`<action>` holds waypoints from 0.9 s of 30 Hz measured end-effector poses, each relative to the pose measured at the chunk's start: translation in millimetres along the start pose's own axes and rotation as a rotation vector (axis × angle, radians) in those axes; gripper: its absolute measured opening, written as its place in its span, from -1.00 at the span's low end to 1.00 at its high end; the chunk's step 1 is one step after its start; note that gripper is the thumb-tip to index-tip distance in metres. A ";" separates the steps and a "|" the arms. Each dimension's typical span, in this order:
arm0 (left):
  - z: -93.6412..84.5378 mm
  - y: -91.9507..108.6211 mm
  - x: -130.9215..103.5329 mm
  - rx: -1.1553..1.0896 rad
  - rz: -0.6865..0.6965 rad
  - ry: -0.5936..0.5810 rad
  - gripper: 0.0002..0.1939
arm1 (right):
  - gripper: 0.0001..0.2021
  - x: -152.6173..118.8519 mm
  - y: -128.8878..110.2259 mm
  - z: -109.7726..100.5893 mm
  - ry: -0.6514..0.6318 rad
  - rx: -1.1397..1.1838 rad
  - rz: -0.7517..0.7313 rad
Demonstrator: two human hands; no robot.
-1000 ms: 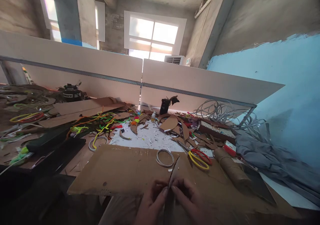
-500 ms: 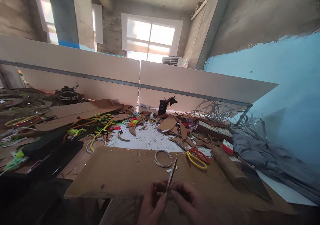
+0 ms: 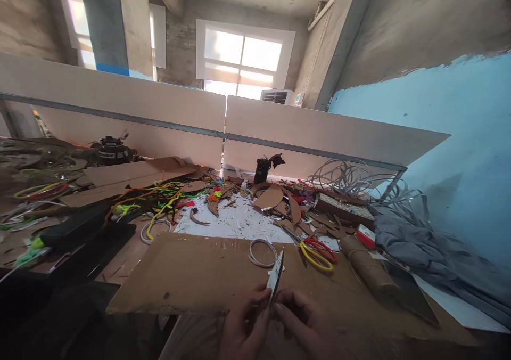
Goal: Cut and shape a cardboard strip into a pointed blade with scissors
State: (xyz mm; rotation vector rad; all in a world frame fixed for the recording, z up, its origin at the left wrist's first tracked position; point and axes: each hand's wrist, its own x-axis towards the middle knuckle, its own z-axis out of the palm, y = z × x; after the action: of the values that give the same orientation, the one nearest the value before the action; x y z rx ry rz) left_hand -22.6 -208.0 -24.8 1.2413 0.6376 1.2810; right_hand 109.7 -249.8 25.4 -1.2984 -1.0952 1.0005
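Between my two hands, low in the middle of the view, a narrow pointed strip (image 3: 275, 275) stands tilted up, white on one face with a dark edge. It looks like a piece of cardboard. The fingers of my left hand (image 3: 249, 317) are closed on its lower left side. My right hand (image 3: 295, 317) pinches it near the bottom from the right. Just beyond the strip, a ring of pale tape or wire (image 3: 262, 253) lies on the cardboard sheet (image 3: 191, 275). Scissors with yellow and red handles (image 3: 317, 256) rest to the right of it.
Cardboard scraps (image 3: 269, 196) and coloured pipe cleaners (image 3: 165, 195) clutter the table's far side. At the right are a brown roll (image 3: 369, 269), grey cloth (image 3: 415, 248) and coiled grey strapping (image 3: 343, 178). A white partition (image 3: 311, 128) runs behind the table.
The strip has turned in my fingers, so more of its white face shows. Both hands keep hold of it in about the same place. The view has shifted slightly.
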 end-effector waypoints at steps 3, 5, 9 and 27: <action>-0.7 -0.9 0.6 0.014 0.031 -0.001 -0.68 | -0.58 -0.3 1.5 -0.3 0.000 0.013 -0.009; -1.0 -1.8 0.7 0.022 0.043 0.003 -0.69 | -0.59 -0.9 1.0 0.2 -0.003 0.020 -0.011; -1.7 -3.9 0.8 0.039 0.067 0.009 -0.70 | -0.59 -1.2 -0.1 1.1 -0.008 0.017 -0.006; -5.2 -1.6 -1.4 0.166 0.091 0.010 -0.67 | -0.53 0.2 1.0 2.9 -0.024 0.004 0.025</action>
State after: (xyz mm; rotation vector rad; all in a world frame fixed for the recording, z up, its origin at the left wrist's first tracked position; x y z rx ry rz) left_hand -27.0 -207.3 -28.2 1.4145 0.7124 1.3310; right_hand 107.0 -249.0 24.4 -1.3031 -1.0971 1.0391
